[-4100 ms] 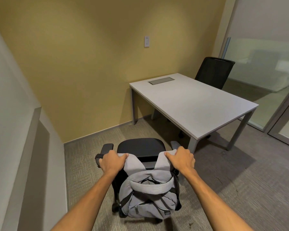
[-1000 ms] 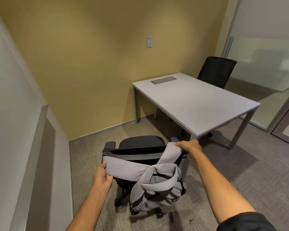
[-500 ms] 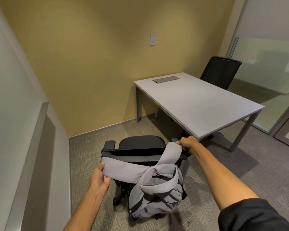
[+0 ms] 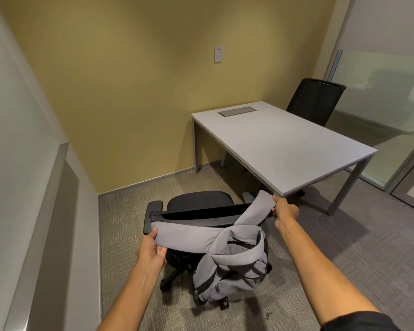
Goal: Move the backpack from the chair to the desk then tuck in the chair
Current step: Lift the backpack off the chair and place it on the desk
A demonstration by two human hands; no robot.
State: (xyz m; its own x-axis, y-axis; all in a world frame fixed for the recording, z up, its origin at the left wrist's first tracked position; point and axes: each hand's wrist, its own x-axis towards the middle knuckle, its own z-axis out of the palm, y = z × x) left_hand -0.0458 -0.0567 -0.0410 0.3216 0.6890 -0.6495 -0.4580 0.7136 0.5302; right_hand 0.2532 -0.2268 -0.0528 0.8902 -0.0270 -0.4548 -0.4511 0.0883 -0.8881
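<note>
Grey fabric backpack (image 4: pixel 232 266), hanging behind the backrest of a black office chair (image 4: pixel 196 211) at 6 o'clock in the view, its two shoulder straps spread outward: left hand (image 4: pixel 151 249) clamped on the left strap's end at 7 o'clock, right hand (image 4: pixel 285 211) clamped on the right strap's end at 4 o'clock, just beside the desk's near corner. White desk (image 4: pixel 285 144) with grey legs at 2 o'clock, a grey cable hatch (image 4: pixel 237 111) near its far edge; a second black chair (image 4: pixel 316 101) behind it. Yellow wall with white switch plate (image 4: pixel 218 53) at 12 o'clock; grey carpet (image 4: pixel 368 247) underfoot.
</note>
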